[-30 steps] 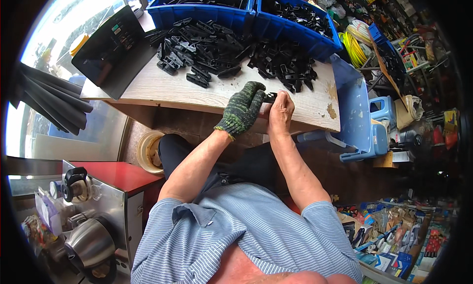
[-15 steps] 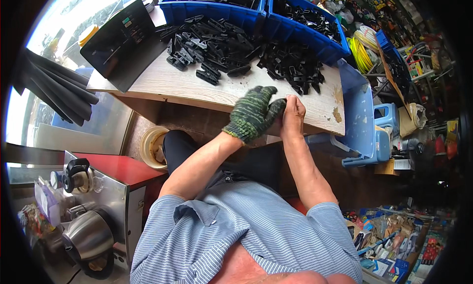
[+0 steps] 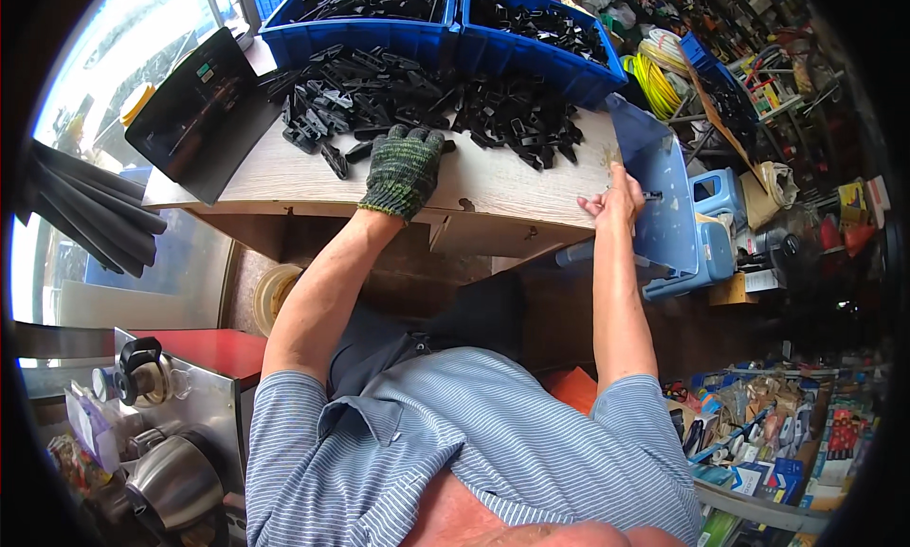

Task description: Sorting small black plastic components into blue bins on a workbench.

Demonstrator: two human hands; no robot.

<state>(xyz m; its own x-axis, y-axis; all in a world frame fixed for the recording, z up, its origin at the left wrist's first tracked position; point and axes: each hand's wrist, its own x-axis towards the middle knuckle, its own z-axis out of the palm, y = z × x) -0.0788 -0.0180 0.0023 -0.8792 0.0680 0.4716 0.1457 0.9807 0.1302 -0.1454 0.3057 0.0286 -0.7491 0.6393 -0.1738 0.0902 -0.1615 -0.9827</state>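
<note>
On the pale wooden table, my left hand [image 3: 406,175], in a dark green speckled knit glove, lies at the near edge of a pile of black plastic clips [image 3: 365,87]. Its fingers bend down over one black clip [image 3: 448,147], whose end shows beside the fingertips. My bare right hand [image 3: 614,204] is at the table's right end, beside the wall of a light blue plastic bin [image 3: 675,227]. Its fingers are apart, and I see nothing held in them. A small dark piece [image 3: 652,195] shows just right of it, against the bin. Further black plastic pieces [image 3: 521,120] form a second pile.
Two blue crates [image 3: 360,40] full of black parts stand behind the piles. A dark tablet in a stand cover [image 3: 204,111] is at the left. Blue stools [image 3: 716,258] stand past the bin. A steel kettle [image 3: 175,481] and a tub [image 3: 270,296] are at lower left.
My hands were together at the table's front edge and have parted. The left has moved left to the clip pile; the right has moved right to the bin, its fingers opening. The view has shifted.
</note>
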